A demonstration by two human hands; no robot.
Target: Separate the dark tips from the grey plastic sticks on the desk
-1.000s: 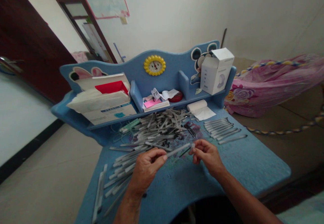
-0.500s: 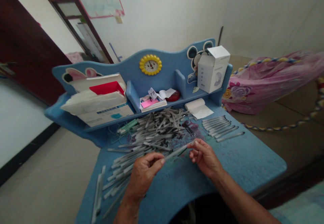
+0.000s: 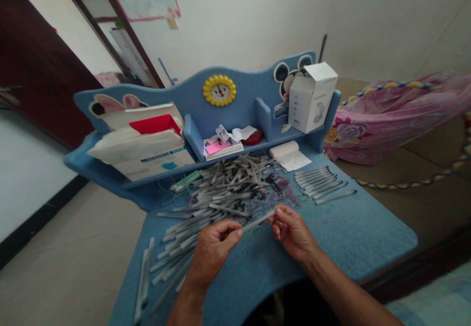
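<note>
The pale pen [image 3: 258, 220] is spanning the gap between the two hands above the table [image 3: 368, 237], slanting so that its right end is lying farther from the person. The left hand [image 3: 216, 250] is pinching one end, its thumb and forefinger clamped on it. The right hand [image 3: 292, 230] is holding the other end with the thumb and fingertips closed on it, the remaining fingers curling toward the palm.

A heap of similar pens [image 3: 231, 183] is lying beyond the hands, spreading from the foot of the shelf unit [image 3: 250, 90] down to beside the left hand. Two pens [image 3: 143, 279] are lying apart near the table's left edge, and a neat row of dark-tipped pens [image 3: 318, 183] is resting beyond the right hand, farther to the right. Some slim black pieces [image 3: 274, 186] are lying between heap and row, and a roll of white paper [image 3: 290, 155] is resting just behind them. On the shelf unit, a white box [image 3: 311, 100] is standing at the right and a yellow-rimmed clock [image 3: 220, 90] is showing in the middle.
</note>
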